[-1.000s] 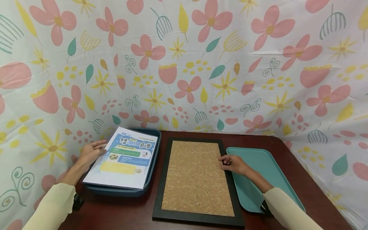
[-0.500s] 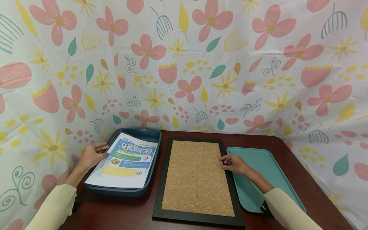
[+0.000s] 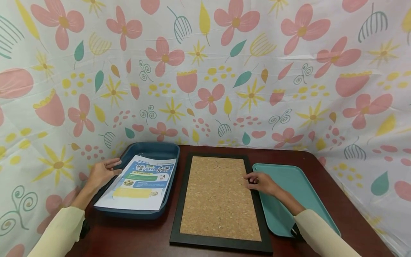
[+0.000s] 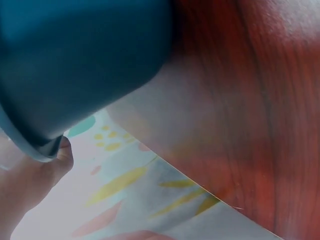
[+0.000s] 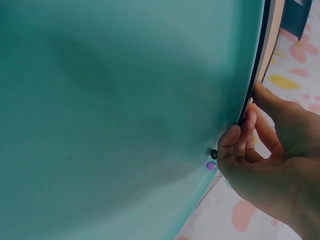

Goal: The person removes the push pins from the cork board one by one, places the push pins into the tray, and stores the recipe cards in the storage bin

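My left hand [image 3: 102,174] is at the left rim of a deep blue tray [image 3: 162,150], fingers extended over the edge; its thumb [image 4: 64,152] shows against the rim in the left wrist view. Inside the tray lies a printed sheet [image 3: 141,184] with a blue heading, green and yellow blocks, and its near edge over the front rim. In the middle, a cork board [image 3: 221,196] with a black frame lies flat. My right hand [image 3: 260,182] pinches its right frame edge between thumb and fingers; the lower fingers [image 5: 229,145] are curled.
A flat teal tray [image 3: 289,200] lies right of the board, under my right forearm. In its corner are a black pin [image 5: 214,154] and a purple pin [image 5: 210,166]. A dark red-brown table [image 3: 205,251] carries everything, with a flowered curtain [image 3: 205,71] behind.
The printed sheet has sunk and slid toward me into the blue tray, uncovering its far end. My left hand has let go of it and stays at the rim. The right hand keeps still.
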`<state>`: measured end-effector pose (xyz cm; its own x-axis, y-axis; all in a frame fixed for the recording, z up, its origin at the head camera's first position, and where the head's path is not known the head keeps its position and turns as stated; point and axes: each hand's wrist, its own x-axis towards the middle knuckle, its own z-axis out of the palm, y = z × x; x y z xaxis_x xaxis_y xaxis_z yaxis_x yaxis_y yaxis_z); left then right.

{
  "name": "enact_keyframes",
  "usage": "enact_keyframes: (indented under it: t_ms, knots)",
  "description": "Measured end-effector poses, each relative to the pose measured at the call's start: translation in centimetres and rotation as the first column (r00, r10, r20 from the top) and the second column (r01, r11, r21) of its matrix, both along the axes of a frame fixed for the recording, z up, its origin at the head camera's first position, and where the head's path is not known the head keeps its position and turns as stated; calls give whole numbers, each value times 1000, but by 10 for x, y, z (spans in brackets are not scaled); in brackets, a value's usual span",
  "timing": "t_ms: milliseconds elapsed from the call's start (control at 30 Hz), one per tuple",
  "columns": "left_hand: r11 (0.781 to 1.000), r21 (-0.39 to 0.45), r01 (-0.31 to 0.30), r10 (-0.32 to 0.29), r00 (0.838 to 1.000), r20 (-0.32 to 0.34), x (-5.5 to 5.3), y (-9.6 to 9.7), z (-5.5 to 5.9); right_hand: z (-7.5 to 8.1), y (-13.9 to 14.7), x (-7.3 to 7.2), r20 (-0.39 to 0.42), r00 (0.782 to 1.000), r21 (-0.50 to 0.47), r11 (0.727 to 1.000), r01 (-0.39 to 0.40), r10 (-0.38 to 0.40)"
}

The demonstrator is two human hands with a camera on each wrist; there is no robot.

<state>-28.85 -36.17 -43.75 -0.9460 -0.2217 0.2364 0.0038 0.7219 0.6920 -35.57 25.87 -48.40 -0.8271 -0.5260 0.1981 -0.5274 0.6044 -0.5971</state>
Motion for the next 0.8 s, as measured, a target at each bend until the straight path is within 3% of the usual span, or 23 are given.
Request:
enact_keyframes:
  t_ms: [300,400,500,567,633,700,800]
  knots:
    - [998,-34,48,-49,998,-33,-1,24,13,1,4,-1,-35,999,40,999,-25,26]
    - [995,-65,81,-86,993,-80,-2,37,17,5,5,-1,-40,999,87,996,-10,14]
    - [983,-157,100,-123,981,-148,-4,50,22,15,5,-4,-44,999,150,988,27,-21]
    - [964,-243,111,-162,967,-199,-6,61,27,24,4,-7,-78,996,169,984,53,-41]
    - [932,-347,107,-202,947,-250,-7,72,31,34,4,-10,-161,985,163,983,89,-63]
    - [889,-446,106,-262,915,-306,-8,83,34,42,5,-14,-270,957,149,978,145,-101]
    - [821,-563,91,-356,854,-380,-12,96,35,53,6,-20,-400,898,122,960,252,-185]
